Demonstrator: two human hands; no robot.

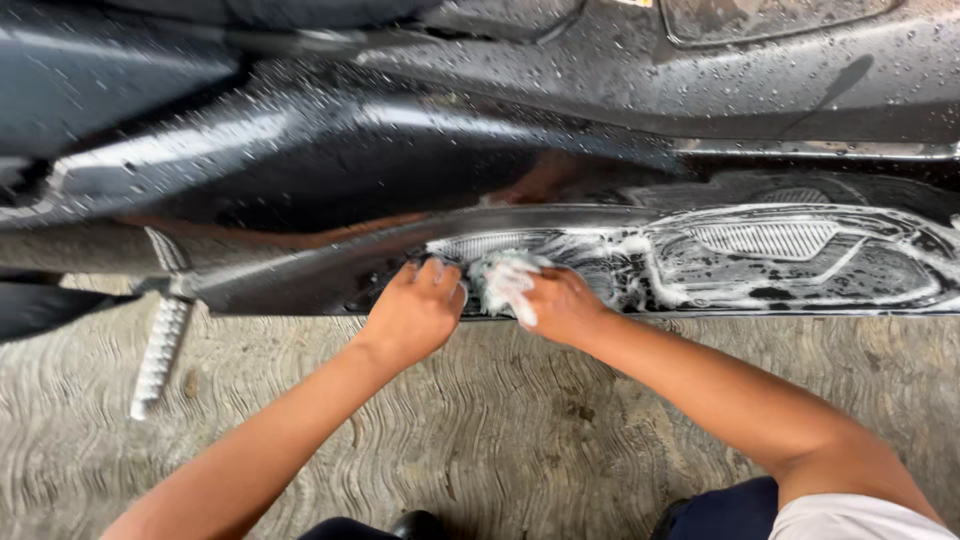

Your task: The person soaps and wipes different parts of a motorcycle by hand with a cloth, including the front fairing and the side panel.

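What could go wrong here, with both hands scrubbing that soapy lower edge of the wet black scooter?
The right hand grips a soapy cloth against the floorboard; grit caught in it might scratch the glossy black panel. The left hand has its fingers tucked at the panel's lower edge, where they might get nicked. Suds running onto the concrete ground could make it slippery.

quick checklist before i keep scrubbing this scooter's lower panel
1. Right hand grips the soapy sponge: ok.
2. Left hand rests on the panel edge beside the sponge: ok.
3. Suds cover the footboard to the right: ok.
4. Suds on the panel left of the hands: not ok, only wet with droplets.
5. Footpeg clear of both arms: ok.
6. Dirt left under the foam: cannot tell.
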